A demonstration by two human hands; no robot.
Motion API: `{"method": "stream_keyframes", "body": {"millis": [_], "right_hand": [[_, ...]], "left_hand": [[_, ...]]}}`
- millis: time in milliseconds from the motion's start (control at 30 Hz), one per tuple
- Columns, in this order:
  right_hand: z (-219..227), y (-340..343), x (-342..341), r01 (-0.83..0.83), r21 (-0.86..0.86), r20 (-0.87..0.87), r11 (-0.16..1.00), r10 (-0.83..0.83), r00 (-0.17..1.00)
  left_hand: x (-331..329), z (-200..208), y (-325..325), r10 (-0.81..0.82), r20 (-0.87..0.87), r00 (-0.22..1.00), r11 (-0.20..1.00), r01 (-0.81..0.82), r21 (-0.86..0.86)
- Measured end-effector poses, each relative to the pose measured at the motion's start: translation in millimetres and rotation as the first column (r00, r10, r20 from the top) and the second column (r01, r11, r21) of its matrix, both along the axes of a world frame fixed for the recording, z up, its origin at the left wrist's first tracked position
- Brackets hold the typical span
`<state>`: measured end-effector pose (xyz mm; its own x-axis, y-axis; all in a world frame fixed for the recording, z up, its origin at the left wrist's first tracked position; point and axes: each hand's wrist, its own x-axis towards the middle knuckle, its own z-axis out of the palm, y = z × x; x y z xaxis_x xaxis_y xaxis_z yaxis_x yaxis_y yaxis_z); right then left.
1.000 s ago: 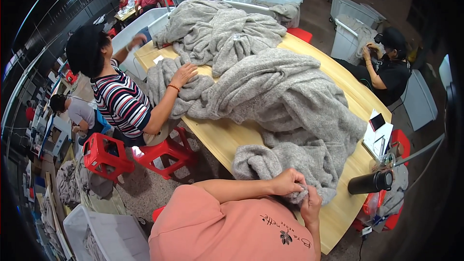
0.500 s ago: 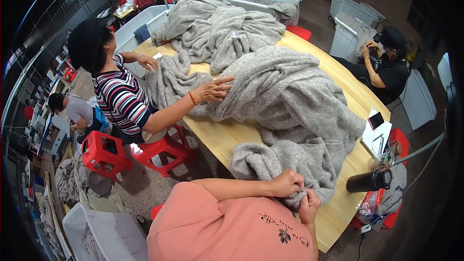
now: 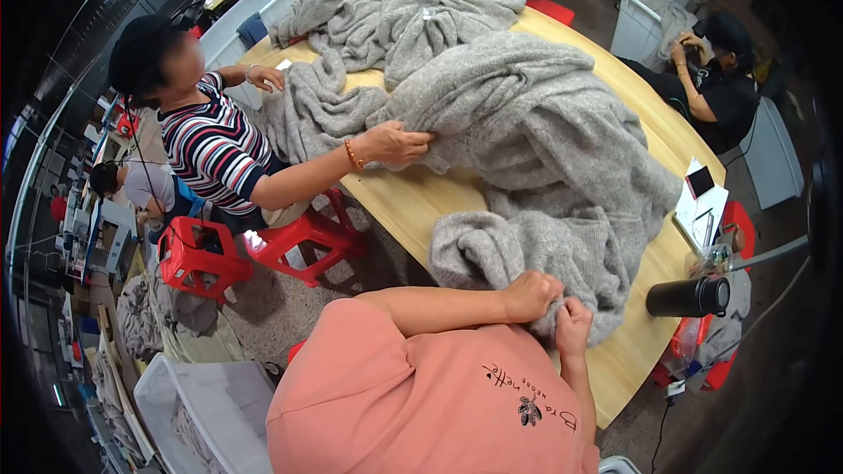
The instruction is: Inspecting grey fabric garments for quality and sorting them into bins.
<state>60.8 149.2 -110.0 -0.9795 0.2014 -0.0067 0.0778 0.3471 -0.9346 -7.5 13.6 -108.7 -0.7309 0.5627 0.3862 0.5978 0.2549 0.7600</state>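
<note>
A heap of grey knitted fabric [image 3: 571, 149] covers much of the wooden table. At its near edge my left hand [image 3: 530, 297] is closed, with its fingers pinching the knit. Close beside it, on the right, my right hand [image 3: 573, 323] is closed on the same edge; the fingertips of both hands are partly hidden. Across the table's left side, a co-worker's hand [image 3: 399, 142] grips a fold of this fabric, and the co-worker's other hand [image 3: 266, 78] hovers by the table's far-left edge.
A black bottle [image 3: 685, 298] stands on the right part of the table [image 3: 628, 369], with a phone [image 3: 700, 182] and papers beyond. Another grey knit pile [image 3: 395, 9] lies at the far end. Red stools [image 3: 206, 254] and a white bin [image 3: 206, 404] are at the left.
The co-worker's nearer hand, spread over the fabric before, has closed on a fold. The whole view has shifted slightly; my hands stay together at the knit's edge.
</note>
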Motion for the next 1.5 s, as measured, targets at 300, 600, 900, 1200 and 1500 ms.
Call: {"method": "stream_keyframes", "body": {"millis": [300, 600, 900, 1200, 1500], "right_hand": [[3.0, -10.4, -30.6, 0.074, 0.055, -0.103, 0.996, -0.068, 0.992], [41.1, -10.4, -31.0, 0.128, 0.285, -0.487, 0.950, 0.028, 0.873], [47.0, 6.1, -16.1, -0.061, 0.223, -0.445, 0.973, 0.158, 0.882], [60.1, 1.3, -4.6, 0.027, 0.243, -0.646, 0.970, 0.141, 0.750], [70.6, -7.4, 2.9, 0.073, 0.327, -0.603, 0.942, 0.149, 0.784]], "left_hand": [[-12.7, 2.4, -3.4, 0.037, -0.403, 0.915, 0.999, -0.036, 0.010], [-13.2, 39.7, -8.5, 0.161, -0.231, 0.960, 0.970, -0.110, 0.218], [-21.9, 63.3, -15.3, -0.075, 0.270, 0.960, 0.994, 0.051, 0.096], [-4.8, 73.8, -15.9, -0.107, -0.274, 0.956, 0.957, 0.173, 0.233], [3.1, 76.1, -15.5, -0.018, -0.470, 0.882, 0.977, 0.115, 0.177]]}}
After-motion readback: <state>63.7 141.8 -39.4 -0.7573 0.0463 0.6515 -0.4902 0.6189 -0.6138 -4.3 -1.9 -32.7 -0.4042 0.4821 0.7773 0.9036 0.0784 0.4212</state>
